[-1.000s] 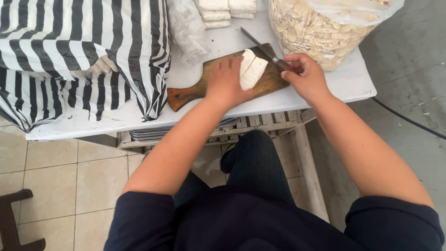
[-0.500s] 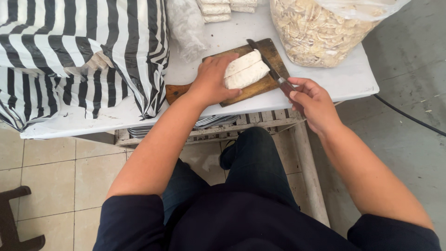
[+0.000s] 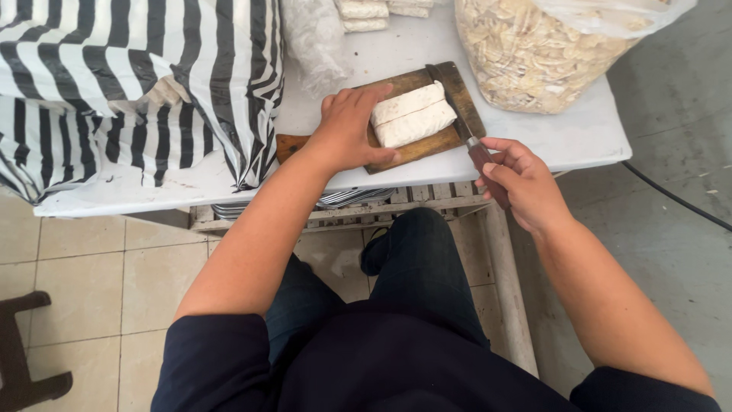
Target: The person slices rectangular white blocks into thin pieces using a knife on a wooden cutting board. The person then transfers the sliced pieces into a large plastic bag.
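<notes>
Beyond both hands stretches a white table point(image 3: 579, 137), over a tiled floor point(image 3: 84, 267) left of the person and grey concrete to the right. Left of the left hand slumps a black-and-white striped sack point(image 3: 114, 84); beyond the right hand stands a clear bag of pale chips point(image 3: 526, 46). On a wooden cutting board point(image 3: 412, 149), two pale blocks point(image 3: 412, 114) lie side by side, probably soft, crumbly, best steadied from the end. The left hand point(image 3: 347, 126) presses flat against them; the right hand point(image 3: 522, 183) clenches a knife point(image 3: 465, 130), its blade beside the blocks.

White table point(image 3: 579, 137) under board point(image 3: 396, 156), bags point(image 3: 534, 46).
</notes>
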